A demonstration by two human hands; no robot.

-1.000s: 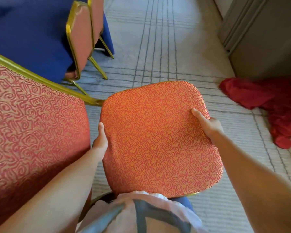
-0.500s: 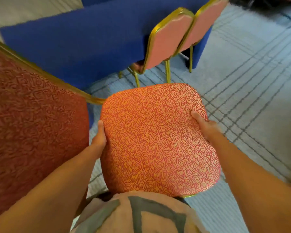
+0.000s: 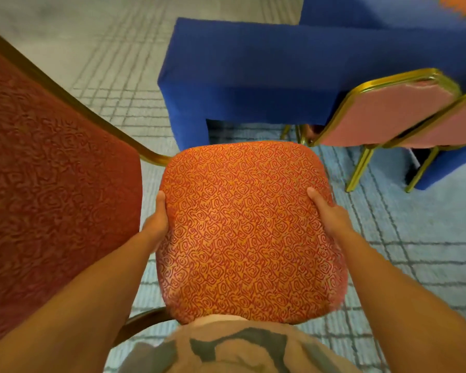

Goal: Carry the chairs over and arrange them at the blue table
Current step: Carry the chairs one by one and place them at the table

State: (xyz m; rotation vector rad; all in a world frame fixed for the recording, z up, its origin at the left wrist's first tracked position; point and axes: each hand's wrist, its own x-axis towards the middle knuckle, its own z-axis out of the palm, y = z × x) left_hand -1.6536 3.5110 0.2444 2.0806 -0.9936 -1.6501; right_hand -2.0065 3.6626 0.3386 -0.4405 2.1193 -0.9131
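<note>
Chair (image 3: 226, 184) in both my hands, head view. Seat (image 3: 245, 238) faces up in front of my torso, its patterned backrest (image 3: 51, 170) fills the left of the frame, and a gold frame tube (image 3: 151, 157) joins the two. Left hand (image 3: 156, 224) grips the seat's left edge: thumb up along the side, fingers hidden underneath. Right hand (image 3: 327, 214) grips the right edge: thumb lying on the upholstery, fingers wrapped under and out of sight. Chair legs are hidden below the seat, so can't tell if it's off the floor.

Blue surface (image 3: 280, 71) is just ahead, cloth draped down to the carpet (image 3: 414, 232), its near corner just beyond the seat's front edge. Two chairs are at its right side, backs toward me: parked chair (image 3: 388, 114) and second parked chair (image 3: 457, 125) just right of it, seats tucked under the cloth, gold legs on the carpet. My held seat is near the parked chair but apart from it. My shirt (image 3: 226, 345) meets the seat's rear edge at the bottom of the frame
</note>
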